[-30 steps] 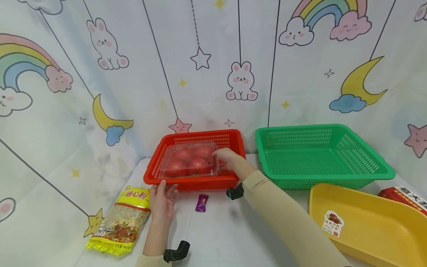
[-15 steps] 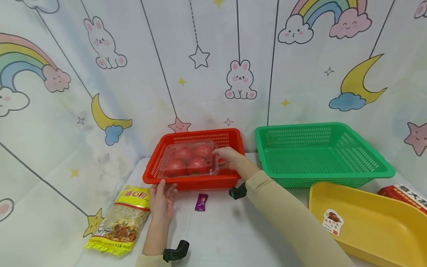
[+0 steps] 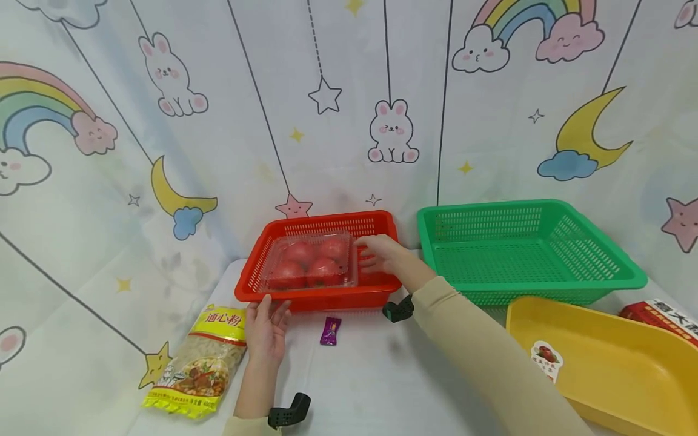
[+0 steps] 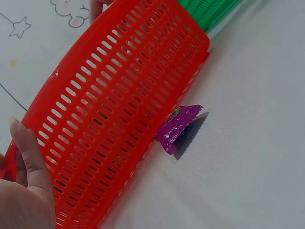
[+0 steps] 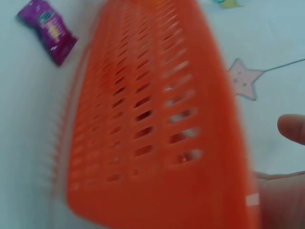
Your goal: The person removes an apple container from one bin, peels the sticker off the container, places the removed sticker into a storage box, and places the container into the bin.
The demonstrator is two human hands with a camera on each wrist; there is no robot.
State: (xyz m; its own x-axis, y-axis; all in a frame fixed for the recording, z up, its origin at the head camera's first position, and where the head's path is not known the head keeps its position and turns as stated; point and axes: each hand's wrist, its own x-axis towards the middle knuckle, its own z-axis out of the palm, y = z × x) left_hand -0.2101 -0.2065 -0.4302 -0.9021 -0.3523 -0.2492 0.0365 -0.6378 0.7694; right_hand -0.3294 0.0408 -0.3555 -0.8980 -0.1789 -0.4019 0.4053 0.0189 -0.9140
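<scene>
A clear plastic box of tomatoes [image 3: 308, 263] lies in the red basket [image 3: 332, 298]. My right hand [image 3: 384, 254] is over the basket's right part, fingers loosely bent beside the box's right edge, holding nothing. In the right wrist view its thumb [image 5: 291, 128] shows beyond the basket rim, apart from the other visible part of the hand. My left hand [image 3: 265, 333] is at the basket's front left, its fingertips right at the rim. The left wrist view shows an extended finger [image 4: 31, 155] against the perforated wall.
A purple wrapped candy [image 3: 329, 331] lies before the red basket. A bag of pasta [image 3: 202, 357] is at left. To the right stand a green basket [image 3: 523, 287], a yellow bin [image 3: 611, 363] and a red-and-white box [image 3: 662, 318]. A printed curtain [image 3: 338, 163] hangs behind.
My right hand has moved slightly right, away from the tomato box's edge, its fingers now apart from it. The left hand and the box have stayed in place.
</scene>
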